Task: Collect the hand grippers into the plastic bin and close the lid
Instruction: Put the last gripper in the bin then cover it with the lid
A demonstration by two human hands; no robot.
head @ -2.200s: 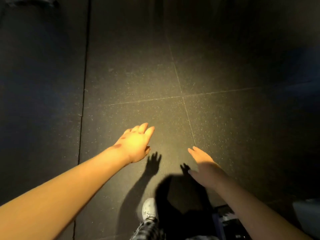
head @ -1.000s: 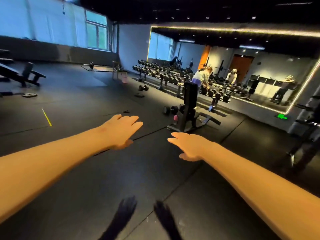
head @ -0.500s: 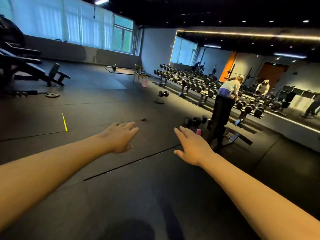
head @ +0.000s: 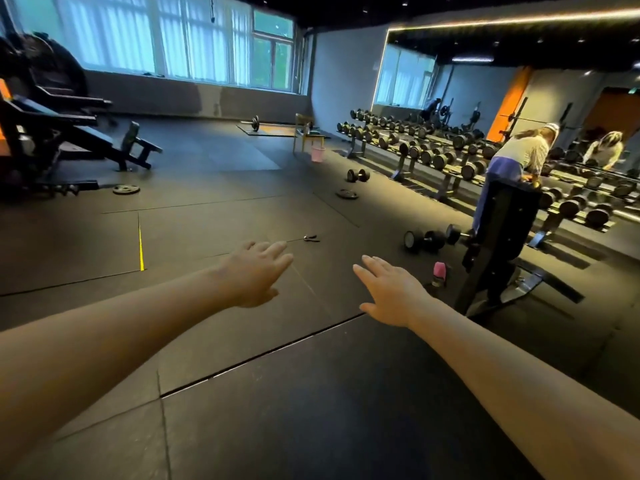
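Both arms are reaching out over the dark rubber floor [head: 311, 410], and neither one is carrying a thing. The left hand [head: 256, 275] is hovering just left of centre frame, palm down, its fingers [head: 273, 251] straight and lying close together. The right hand [head: 391, 292] is hanging to its right, fingers [head: 367, 271] straight and slightly spread, clamped on nothing.

And there is the target: a small dark hand gripper [head: 311, 238] is lying flat on the floor just above and between the hands, close beyond the left hand's fingertips in the picture. It is too small to make out its handles clearly. It is lying out in the open, well apart from the loose dumbbells [head: 424, 240] and the pink bottle [head: 440, 270] at centre right, so nothing looks to be crowding a pickup.

The plastic bin is not showing anywhere in frame. My read is that collecting is only getting started, with the hands held open and forward to be ready for a scoop. The left hand is looking like the better placed of the two.

Over at the right edge another person [head: 519, 157] is bending over the dumbbell rack [head: 433, 150], well apart from all this.
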